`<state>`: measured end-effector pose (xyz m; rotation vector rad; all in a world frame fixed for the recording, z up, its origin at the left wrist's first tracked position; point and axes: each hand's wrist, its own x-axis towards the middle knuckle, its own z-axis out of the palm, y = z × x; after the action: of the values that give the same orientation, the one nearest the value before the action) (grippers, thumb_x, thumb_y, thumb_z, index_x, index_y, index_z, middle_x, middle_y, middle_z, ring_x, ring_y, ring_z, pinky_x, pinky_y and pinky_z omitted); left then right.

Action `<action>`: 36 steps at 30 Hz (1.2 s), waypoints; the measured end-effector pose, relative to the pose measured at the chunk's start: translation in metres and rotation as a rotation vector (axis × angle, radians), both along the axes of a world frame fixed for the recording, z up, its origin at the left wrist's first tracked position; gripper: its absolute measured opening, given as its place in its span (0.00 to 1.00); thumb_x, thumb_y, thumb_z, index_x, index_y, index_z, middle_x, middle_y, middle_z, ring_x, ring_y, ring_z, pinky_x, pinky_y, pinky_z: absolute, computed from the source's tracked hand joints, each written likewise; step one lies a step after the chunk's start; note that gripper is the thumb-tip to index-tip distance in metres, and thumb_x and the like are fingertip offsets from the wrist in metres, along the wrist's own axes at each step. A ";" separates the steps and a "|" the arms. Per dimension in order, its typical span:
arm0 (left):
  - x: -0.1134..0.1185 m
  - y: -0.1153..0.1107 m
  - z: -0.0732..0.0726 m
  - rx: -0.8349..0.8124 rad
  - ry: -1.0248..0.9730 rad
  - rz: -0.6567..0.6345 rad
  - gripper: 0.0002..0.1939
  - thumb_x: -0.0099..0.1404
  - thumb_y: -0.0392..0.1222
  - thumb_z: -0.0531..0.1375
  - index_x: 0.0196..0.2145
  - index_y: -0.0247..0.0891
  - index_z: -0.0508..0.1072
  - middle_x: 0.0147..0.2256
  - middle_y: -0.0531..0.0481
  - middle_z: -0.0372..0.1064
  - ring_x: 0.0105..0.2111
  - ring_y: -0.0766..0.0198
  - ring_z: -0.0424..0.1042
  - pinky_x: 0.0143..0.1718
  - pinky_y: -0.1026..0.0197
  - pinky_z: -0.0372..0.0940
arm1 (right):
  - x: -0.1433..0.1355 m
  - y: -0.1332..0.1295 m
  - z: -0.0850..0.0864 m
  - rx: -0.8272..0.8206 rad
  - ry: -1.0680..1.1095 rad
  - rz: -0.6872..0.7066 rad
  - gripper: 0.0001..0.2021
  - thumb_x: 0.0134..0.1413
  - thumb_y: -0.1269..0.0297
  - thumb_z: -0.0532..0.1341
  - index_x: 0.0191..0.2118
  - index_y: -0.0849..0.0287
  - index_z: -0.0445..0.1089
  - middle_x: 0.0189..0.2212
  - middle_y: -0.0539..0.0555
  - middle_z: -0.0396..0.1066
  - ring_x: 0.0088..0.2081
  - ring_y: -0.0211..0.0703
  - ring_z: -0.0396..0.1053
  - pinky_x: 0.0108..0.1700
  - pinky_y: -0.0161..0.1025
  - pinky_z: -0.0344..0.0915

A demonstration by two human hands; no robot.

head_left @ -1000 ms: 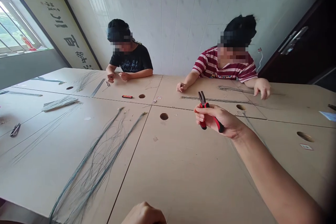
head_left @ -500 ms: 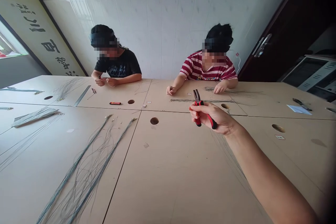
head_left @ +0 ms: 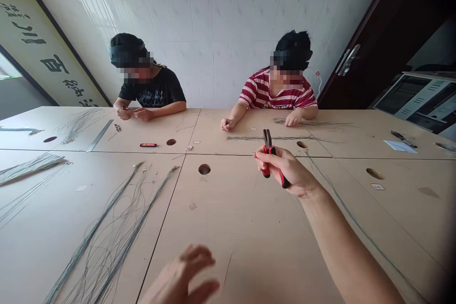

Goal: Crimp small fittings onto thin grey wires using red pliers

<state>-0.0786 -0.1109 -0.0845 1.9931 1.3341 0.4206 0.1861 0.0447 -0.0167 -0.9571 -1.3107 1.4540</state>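
Observation:
My right hand [head_left: 285, 168] is closed round the red and black handles of a pair of pliers [head_left: 268, 145], held above the table with the dark jaws pointing away from me. My left hand [head_left: 185, 275] is blurred at the bottom of the view, thumb and fingers apart, with nothing in it. Near that hand a single thin strand [head_left: 228, 268] lies on the table. To its left lie two bundles of grey-green cords [head_left: 94, 230], with loose strands between them and small metal ends at the far tips. Another long cord bundle [head_left: 351, 216] runs beneath my right forearm.
Two people sit across the table [head_left: 228, 209], their hands on its far part. A lighter [head_left: 148, 145], a metal ruler [head_left: 100, 135] and more cords [head_left: 32, 168] lie to the left. Round holes [head_left: 204, 169] pierce the tabletop. Dark pliers [head_left: 403, 138] rest on paper at right.
My left hand has come into view at the bottom. My right hand with the pliers has dropped slightly. The view has turned a little, and the cord bundle by my right forearm shows more.

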 end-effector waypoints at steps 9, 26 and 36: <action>0.057 0.105 0.066 0.272 -0.443 0.213 0.11 0.66 0.46 0.57 0.44 0.43 0.74 0.47 0.48 0.72 0.44 0.60 0.71 0.43 0.58 0.69 | -0.022 -0.028 -0.008 0.130 -0.179 -0.053 0.10 0.56 0.56 0.60 0.29 0.56 0.67 0.24 0.48 0.60 0.30 0.37 0.57 0.33 0.37 0.54; 0.066 0.131 0.062 0.121 -0.687 0.187 0.07 0.64 0.42 0.59 0.34 0.42 0.78 0.35 0.53 0.77 0.38 0.62 0.74 0.43 0.60 0.67 | -0.032 -0.027 -0.007 0.188 -0.283 -0.076 0.09 0.58 0.58 0.59 0.30 0.56 0.68 0.26 0.47 0.62 0.31 0.36 0.58 0.35 0.35 0.55; 0.068 0.130 0.061 0.095 -0.709 0.169 0.07 0.64 0.43 0.60 0.33 0.41 0.77 0.35 0.51 0.77 0.38 0.62 0.74 0.43 0.60 0.67 | -0.030 -0.030 -0.005 0.213 -0.300 -0.107 0.09 0.59 0.58 0.59 0.30 0.56 0.68 0.26 0.47 0.62 0.32 0.36 0.59 0.36 0.35 0.56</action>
<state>-0.0108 0.0186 -0.0231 1.5665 1.0268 1.1612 0.1557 0.0150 -0.0213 -1.1135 -1.5703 1.0929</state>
